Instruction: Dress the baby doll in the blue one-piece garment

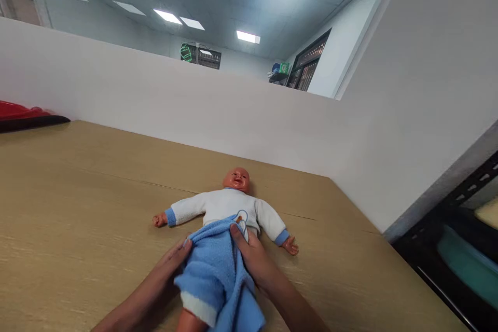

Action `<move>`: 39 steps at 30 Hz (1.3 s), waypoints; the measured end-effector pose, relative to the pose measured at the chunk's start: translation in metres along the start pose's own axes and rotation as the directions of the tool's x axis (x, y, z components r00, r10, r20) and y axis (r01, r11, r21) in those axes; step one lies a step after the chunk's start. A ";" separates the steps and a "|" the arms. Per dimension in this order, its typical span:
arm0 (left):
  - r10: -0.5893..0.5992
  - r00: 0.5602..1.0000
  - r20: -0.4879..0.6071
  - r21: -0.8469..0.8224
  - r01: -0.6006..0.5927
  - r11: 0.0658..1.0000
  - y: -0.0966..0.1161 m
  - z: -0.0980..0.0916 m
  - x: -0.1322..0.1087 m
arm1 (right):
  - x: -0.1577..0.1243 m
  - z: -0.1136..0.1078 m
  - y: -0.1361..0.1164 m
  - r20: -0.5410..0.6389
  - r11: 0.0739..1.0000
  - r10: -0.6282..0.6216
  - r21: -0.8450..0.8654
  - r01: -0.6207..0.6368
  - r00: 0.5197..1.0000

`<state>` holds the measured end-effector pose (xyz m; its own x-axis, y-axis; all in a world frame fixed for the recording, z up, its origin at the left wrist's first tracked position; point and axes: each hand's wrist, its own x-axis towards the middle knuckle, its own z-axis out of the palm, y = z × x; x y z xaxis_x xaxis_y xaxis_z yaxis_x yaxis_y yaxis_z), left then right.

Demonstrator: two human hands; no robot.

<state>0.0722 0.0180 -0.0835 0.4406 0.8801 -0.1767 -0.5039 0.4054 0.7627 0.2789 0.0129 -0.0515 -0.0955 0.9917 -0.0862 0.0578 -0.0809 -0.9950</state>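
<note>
A baby doll (236,181) lies on its back on the tabletop, head away from me and arms spread. It wears a white top (227,203) with blue cuffs. Blue pants (212,264) cover its lower body; a bare leg (190,320) comes out of the white-cuffed left pant leg, while the cloth on the right hangs loose and folded. My left hand (177,259) grips the left side of the pants' waistband, fingers partly hidden behind it. On the other side, my right hand (251,255) pinches the waistband with the thumb on top, beside the doll's hip.
The wooden tabletop (85,207) meets a low white partition (187,106) at the back and a white wall on the right. A red item (19,110) with a black edge sits at the far left. At right stands a black shelf (436,264) holding a teal item (470,264).
</note>
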 end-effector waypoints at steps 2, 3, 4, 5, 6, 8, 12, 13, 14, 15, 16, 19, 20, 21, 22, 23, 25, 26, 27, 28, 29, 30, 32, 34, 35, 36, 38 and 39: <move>-0.036 0.999 -0.024 -0.029 0.035 0.999 0.000 0.005 0.002 | 0.004 0.002 -0.005 0.007 0.999 0.030 0.020 -0.030 1.000; -0.048 0.998 -0.032 -0.036 0.047 0.998 0.000 0.006 0.004 | 0.005 0.002 -0.007 -0.011 0.999 0.033 0.017 -0.033 0.999; -0.059 0.997 -0.043 -0.045 0.057 0.997 -0.001 0.006 0.006 | 0.006 0.002 -0.008 -0.041 1.000 0.018 -0.011 -0.019 0.999; -0.070 0.996 -0.053 -0.053 0.067 0.996 -0.001 0.005 0.008 | 0.007 0.002 -0.010 -0.077 0.999 -0.004 -0.054 0.000 0.997; -0.074 0.995 -0.061 -0.057 0.070 0.996 -0.001 0.004 0.010 | 0.007 0.001 -0.011 -0.108 0.994 -0.030 -0.104 0.019 0.994; -0.051 0.996 -0.074 -0.049 0.047 0.998 0.002 0.001 0.017 | 0.006 -0.003 -0.015 -0.119 0.975 -0.099 -0.210 0.072 0.988; 0.096 0.995 -0.036 0.031 -0.095 0.995 0.013 -0.004 0.029 | 0.003 -0.019 -0.028 -0.032 0.872 -0.236 -0.448 0.197 0.971; 0.101 0.994 -0.036 0.039 -0.100 0.994 0.017 -0.004 0.032 | 0.003 -0.024 -0.033 -0.026 0.836 -0.248 -0.510 0.200 0.969; 0.084 0.996 -0.037 0.040 -0.083 0.996 0.020 -0.004 0.034 | 0.003 -0.029 -0.038 -0.021 0.804 -0.245 -0.564 0.191 0.969; 0.055 0.998 -0.040 0.042 -0.053 0.998 0.022 -0.003 0.036 | 0.003 -0.034 -0.043 -0.012 0.777 -0.229 -0.604 0.175 0.973; 0.028 0.999 -0.042 0.052 -0.026 0.998 0.025 -0.001 0.037 | 0.004 -0.038 -0.047 0.003 0.763 -0.206 -0.626 0.162 0.979; 0.070 0.997 -0.043 0.182 -0.061 0.981 0.031 0.000 0.040 | 0.004 -0.049 -0.055 0.110 0.823 -0.128 -0.543 0.167 0.986; 0.106 0.993 -0.043 0.252 -0.091 0.963 0.034 0.000 0.041 | 0.003 -0.051 -0.054 0.155 0.872 -0.104 -0.461 0.165 0.982; 0.135 0.990 -0.033 0.330 -0.117 0.937 0.037 -0.001 0.041 | 0.003 -0.053 -0.053 0.196 0.920 -0.081 -0.364 0.149 0.977; 0.161 0.987 -0.009 0.414 -0.143 0.899 0.041 -0.002 0.041 | 0.001 -0.054 -0.051 0.228 0.957 -0.065 -0.260 0.126 0.971; 0.176 0.984 0.033 0.502 -0.169 0.848 0.046 -0.002 0.040 | 0.000 -0.053 -0.048 0.246 0.982 -0.055 -0.164 0.097 0.968; 0.192 0.975 0.113 0.659 -0.219 0.720 0.055 0.000 0.038 | -0.001 -0.049 -0.043 0.239 0.998 -0.062 -0.014 0.067 0.969; 0.197 0.970 0.141 0.720 -0.237 0.653 0.060 0.003 0.036 | -0.002 -0.046 -0.042 0.223 0.997 -0.082 0.031 0.077 0.971; 0.191 0.967 0.166 0.767 -0.249 0.591 0.065 0.008 0.035 | -0.002 -0.043 -0.041 0.203 0.994 -0.106 0.054 0.097 0.974; 0.169 0.966 0.193 0.800 -0.255 0.544 0.069 0.013 0.035 | -0.002 -0.040 -0.041 0.186 0.993 -0.118 0.054 0.109 0.975; 0.136 0.964 0.227 0.816 -0.265 0.514 0.072 0.018 0.035 | -0.002 -0.037 -0.042 0.169 0.993 -0.119 0.024 0.116 0.978; 0.107 0.959 0.263 0.818 -0.281 0.503 0.074 0.023 0.036 | -0.003 -0.036 -0.043 0.151 0.992 -0.113 -0.033 0.119 0.982; 0.111 0.947 0.302 0.784 -0.312 0.537 0.075 0.030 0.041 | -0.007 -0.038 -0.045 0.132 0.975 -0.059 -0.203 0.085 0.990; 0.181 0.953 0.242 0.726 -0.302 0.618 0.074 0.030 0.046 | -0.015 -0.047 -0.046 0.184 0.937 0.039 -0.349 0.028 0.982; 0.206 0.958 0.200 0.698 -0.287 0.656 0.073 0.028 0.049 | -0.019 -0.053 -0.045 0.233 0.923 0.084 -0.385 0.013 0.969; 0.209 0.963 0.170 0.676 -0.269 0.686 0.072 0.026 0.051 | -0.024 -0.058 -0.043 0.291 0.919 0.118 -0.395 0.006 0.950; 0.164 0.968 0.190 0.662 -0.250 0.707 0.071 0.024 0.052 | -0.030 -0.067 -0.038 0.376 0.938 0.118 -0.345 0.020 0.919; 0.130 0.963 0.237 0.670 -0.259 0.695 0.072 0.024 0.052 | -0.032 -0.069 -0.035 0.381 0.954 0.087 -0.299 0.034 0.920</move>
<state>0.0766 0.0865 -0.0227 0.5353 0.8412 0.0764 0.0335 -0.1115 0.9932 0.3481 -0.0092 -0.0107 -0.4617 0.8677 -0.1845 0.3490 -0.0136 -0.9370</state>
